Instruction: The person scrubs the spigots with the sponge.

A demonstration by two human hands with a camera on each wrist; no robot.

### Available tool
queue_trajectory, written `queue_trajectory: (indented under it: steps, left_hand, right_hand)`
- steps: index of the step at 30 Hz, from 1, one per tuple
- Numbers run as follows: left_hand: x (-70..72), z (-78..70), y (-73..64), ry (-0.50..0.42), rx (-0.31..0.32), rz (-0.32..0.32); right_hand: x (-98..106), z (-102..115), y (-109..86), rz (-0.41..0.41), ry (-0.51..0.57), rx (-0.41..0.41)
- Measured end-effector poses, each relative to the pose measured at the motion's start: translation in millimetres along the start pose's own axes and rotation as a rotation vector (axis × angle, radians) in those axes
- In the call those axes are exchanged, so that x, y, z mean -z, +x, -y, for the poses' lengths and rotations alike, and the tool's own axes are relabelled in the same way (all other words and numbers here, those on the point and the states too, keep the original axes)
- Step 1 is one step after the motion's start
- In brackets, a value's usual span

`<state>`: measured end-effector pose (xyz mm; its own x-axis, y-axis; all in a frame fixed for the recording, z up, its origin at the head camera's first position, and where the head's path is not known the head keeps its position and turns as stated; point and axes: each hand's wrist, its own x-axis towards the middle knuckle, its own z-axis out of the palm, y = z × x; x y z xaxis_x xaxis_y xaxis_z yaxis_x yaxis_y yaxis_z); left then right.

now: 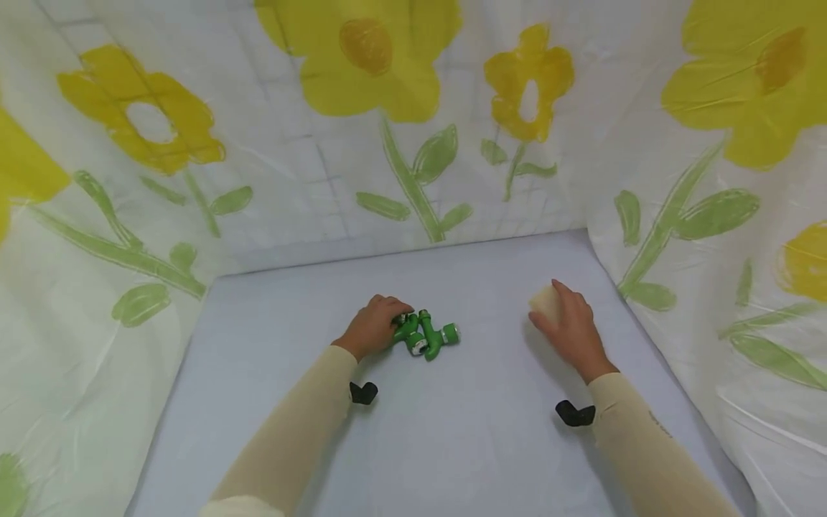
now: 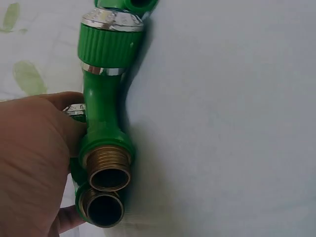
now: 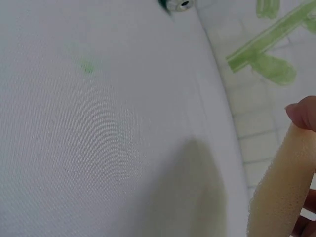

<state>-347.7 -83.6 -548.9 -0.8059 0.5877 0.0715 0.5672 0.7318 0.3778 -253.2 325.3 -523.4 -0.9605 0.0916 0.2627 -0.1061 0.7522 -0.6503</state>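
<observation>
In the head view my left hand is at a cluster of green taps with silver-rimmed knobs. Its fingers grip green taps at the left of the cluster. Up close in the left wrist view, two brass threaded ends show one above the other on the gripped green taps; part of them is hidden behind the hand. Another green tap lies just to the right. Over the right part of the table, my right hand holds a cream-coloured sponge between thumb and fingers, raised above its shadow.
A pale cloth-covered table lies beneath both hands. Around its back and sides hangs a white curtain printed with yellow flowers. A faint green mark shows on the cloth. Dark wrist mounts stick out from the sleeves.
</observation>
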Motion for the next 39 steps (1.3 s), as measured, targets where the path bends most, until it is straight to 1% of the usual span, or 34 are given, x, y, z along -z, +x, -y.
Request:
queue_trajectory:
  steps: [2,3,5,7,9,10,12,14,16,17,19,20,24,26,28,30,33,36,39]
  left_hand:
    - [2.5,1.3,-0.1,0.004,-0.008,-0.009]
    - [4.1,2.2,-1.4,-0.017,-0.002,-0.02]
    - [9.1,4.6,-5.8,-0.088,0.032,-0.058]
    - [18.8,5.7,-11.1,-0.216,0.09,-0.126]
    - [32.8,4.8,-15.0,-0.358,0.154,-0.216]
    - [41.3,3.3,-15.4,-0.446,0.174,-0.264]
    - [58.2,-0.4,-21.4,-0.649,0.184,-0.355]
    - [74.8,-4.7,-25.7,-0.855,0.145,-0.428]
    - [88.6,-9.3,-30.2,-1.041,0.083,-0.473]
    - [94.1,-11.5,-32.7,-1.109,0.054,-0.486]
    - [102.0,-15.0,-37.7,-1.212,0.014,-0.51]
    - [104.4,-16.6,-40.2,-1.245,0.003,-0.519]
    - [107.0,-23.4,-49.4,-1.283,0.003,-0.553]
    - [104.2,-27.9,-51.5,-1.298,0.007,-0.559]
    - [99.6,-33.8,-50.7,-1.33,0.007,-0.548]
    - [94.4,-42.0,-48.8,-1.367,0.007,-0.528]
    - [85.6,-57.0,-44.8,-1.406,0.004,-0.498]
    - [77.0,-73.3,-41.6,-1.443,-0.004,-0.476]
    - [71.2,-86.5,-39.5,-1.458,-0.018,-0.452]
  right_hand:
    - [-2.0,3.2,1.1,0.023,0.013,-0.008]
    - [-2.9,4.8,1.2,0.037,0.02,-0.013]
    - [-3.8,8.2,0.9,0.067,0.02,-0.011]
    - [-2.2,12.0,-0.5,0.083,0.021,-0.001]
    - [1.8,14.4,-2.7,0.075,0.018,0.012]
    - [4.5,15.2,-3.9,0.062,0.017,0.02]
    - [7.7,17.5,-6.6,0.038,0.024,0.034]
    - [10.3,19.0,-8.0,0.019,0.033,0.042]
    - [11.0,20.6,-8.0,0.011,0.046,0.049]
    - [10.5,21.6,-7.6,0.01,0.049,0.053]
    - [7.4,24.3,-6.1,0.014,0.06,0.065]
    - [5.1,26.4,-5.4,0.016,0.066,0.071]
    - [-6.8,42.7,-2.3,0.015,0.094,0.107]
    - [-12.3,56.1,-2.2,0.012,0.113,0.131]
    - [-17.4,72.2,-3.3,0.009,0.145,0.18]
    - [-23.0,92.5,-5.8,0.013,0.182,0.257]
    - [-31.9,126.4,-12.4,0.037,0.229,0.411]
    - [-40.7,157.3,-21.0,0.045,0.23,0.567]
    - [-47.6,178.4,-25.8,0.013,0.212,0.708]
